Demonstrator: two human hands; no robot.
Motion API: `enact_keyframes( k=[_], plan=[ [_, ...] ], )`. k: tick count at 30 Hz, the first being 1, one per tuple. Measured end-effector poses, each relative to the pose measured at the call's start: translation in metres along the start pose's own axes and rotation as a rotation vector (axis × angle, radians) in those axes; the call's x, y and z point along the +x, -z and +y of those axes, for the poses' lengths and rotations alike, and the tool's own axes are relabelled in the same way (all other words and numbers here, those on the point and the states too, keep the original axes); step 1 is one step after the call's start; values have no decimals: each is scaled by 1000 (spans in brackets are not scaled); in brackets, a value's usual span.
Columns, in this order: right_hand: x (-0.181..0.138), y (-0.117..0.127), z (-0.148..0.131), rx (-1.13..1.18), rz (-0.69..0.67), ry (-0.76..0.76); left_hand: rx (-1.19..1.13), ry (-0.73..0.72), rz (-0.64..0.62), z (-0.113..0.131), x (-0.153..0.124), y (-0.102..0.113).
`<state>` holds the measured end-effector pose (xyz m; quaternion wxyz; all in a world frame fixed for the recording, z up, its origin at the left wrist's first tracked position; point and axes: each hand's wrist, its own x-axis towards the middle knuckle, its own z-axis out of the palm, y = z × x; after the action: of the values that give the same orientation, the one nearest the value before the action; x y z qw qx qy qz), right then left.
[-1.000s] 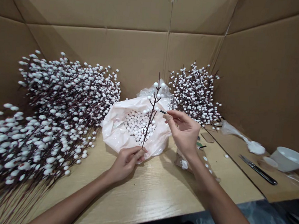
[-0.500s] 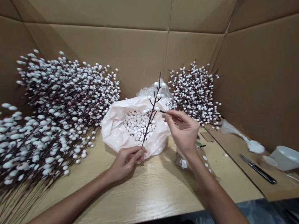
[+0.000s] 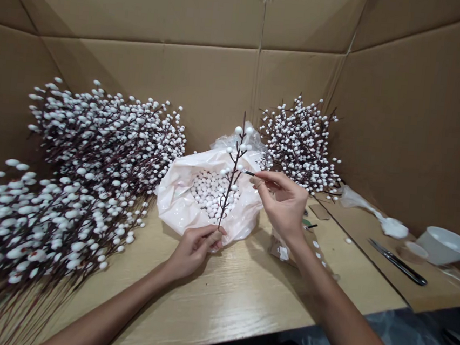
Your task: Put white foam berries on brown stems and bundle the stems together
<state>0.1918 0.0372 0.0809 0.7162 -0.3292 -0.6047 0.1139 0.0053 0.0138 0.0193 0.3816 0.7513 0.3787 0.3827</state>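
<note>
My left hand [image 3: 199,245] pinches the lower end of a brown artificial berry branch [image 3: 229,191], which stands nearly upright. White berries sit on several of its upper twigs, while lower twigs are bare. My right hand [image 3: 282,199] grips a thin dark stick [image 3: 250,173] between thumb and fingertips. The stick's pale tip is at a twig on the branch's right side; whether it touches is too small to tell. Behind the branch lies an open whitish plastic bag [image 3: 174,194] filled with loose white berries [image 3: 207,192].
Bundles of white-berried branches lie at the left [image 3: 107,133] and back right [image 3: 296,141]. On the right are a craft knife [image 3: 398,262], a white cup [image 3: 446,246] and a plastic bag with white stuff [image 3: 393,227]. Cardboard walls [image 3: 206,78] enclose the table [image 3: 209,306].
Almost nothing differs. The branch top has tilted very slightly left, and the view has shifted a little. Both hands keep their holds.
</note>
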Motion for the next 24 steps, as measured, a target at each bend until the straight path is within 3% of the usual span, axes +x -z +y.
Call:
enact_keyframes(
  k=[10, 17, 24],
  plan=[
    [0, 0, 3, 3, -21, -58, -67, 44, 27, 1, -1, -1],
    [7, 1, -3, 163, 34, -160, -98, 61, 51, 5, 0, -2],
    [11, 9, 4, 307, 15, -285, -168, 92, 156, 2, 2, -5]
  ],
)
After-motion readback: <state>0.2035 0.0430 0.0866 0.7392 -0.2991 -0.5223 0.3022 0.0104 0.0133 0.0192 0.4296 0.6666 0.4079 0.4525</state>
